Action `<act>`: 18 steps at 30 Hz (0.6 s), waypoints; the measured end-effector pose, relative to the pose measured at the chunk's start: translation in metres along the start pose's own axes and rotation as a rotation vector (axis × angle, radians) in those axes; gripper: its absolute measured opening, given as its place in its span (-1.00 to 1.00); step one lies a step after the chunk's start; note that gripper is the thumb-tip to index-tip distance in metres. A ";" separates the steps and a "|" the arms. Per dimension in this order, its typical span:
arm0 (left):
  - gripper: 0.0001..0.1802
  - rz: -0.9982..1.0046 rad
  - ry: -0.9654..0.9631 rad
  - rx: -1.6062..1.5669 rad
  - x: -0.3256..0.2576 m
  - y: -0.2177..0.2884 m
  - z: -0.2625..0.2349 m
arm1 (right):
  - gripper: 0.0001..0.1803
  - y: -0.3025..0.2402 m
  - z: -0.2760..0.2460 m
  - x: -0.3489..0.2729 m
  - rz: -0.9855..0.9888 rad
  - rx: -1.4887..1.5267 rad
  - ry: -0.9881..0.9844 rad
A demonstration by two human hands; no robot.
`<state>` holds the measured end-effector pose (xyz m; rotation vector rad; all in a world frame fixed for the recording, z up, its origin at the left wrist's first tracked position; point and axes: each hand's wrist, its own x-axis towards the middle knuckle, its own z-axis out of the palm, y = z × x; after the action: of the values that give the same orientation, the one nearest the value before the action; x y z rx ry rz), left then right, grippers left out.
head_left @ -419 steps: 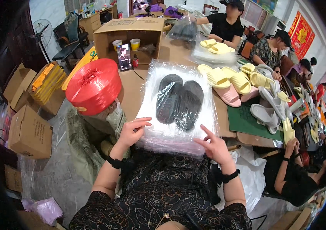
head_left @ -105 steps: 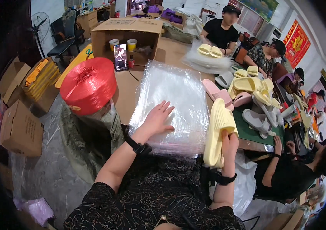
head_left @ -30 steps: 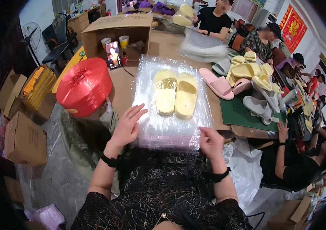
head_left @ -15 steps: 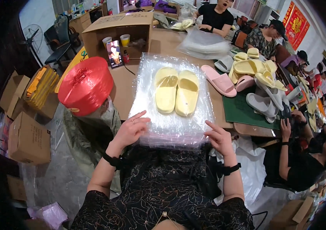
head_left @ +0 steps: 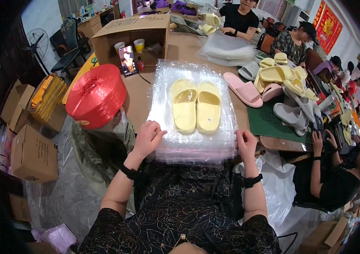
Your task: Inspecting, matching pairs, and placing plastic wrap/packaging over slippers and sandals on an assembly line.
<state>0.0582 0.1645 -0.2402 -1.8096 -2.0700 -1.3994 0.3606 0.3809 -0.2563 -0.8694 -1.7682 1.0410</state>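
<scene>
I see the slippers [head_left: 184, 120] as plain pale yellow, one with a small dark-marked white spot, over clear bags [head_left: 158, 101] that glare silver and tint pink along the near edge. Left of them my view gives a glossy red reel [head_left: 97, 95] and an olive sack [head_left: 82, 150]; to the right, a green mat [head_left: 266, 131], with pink [head_left: 245, 91] and grey slides [head_left: 288, 115]. The wearer's black shirt [head_left: 180, 224] carries fine tan floral lines. A far shirt [head_left: 288, 45] looks mottled, possibly camouflage; the poster [head_left: 328, 27] is red and gold.
</scene>
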 end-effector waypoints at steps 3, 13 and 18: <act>-0.75 -0.110 0.031 -0.055 0.007 -0.008 0.013 | -0.79 -0.009 0.005 0.017 -0.026 -0.136 0.088; -0.80 -0.384 0.088 -0.019 0.022 -0.007 0.035 | -0.67 0.014 0.027 0.029 0.101 -0.435 0.122; -0.62 0.164 0.237 0.430 0.024 0.020 0.036 | -0.67 0.003 0.030 0.028 0.075 -0.500 0.124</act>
<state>0.0850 0.2038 -0.2358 -1.5166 -1.8724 -0.9777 0.3233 0.3975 -0.2576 -1.2825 -1.9312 0.5754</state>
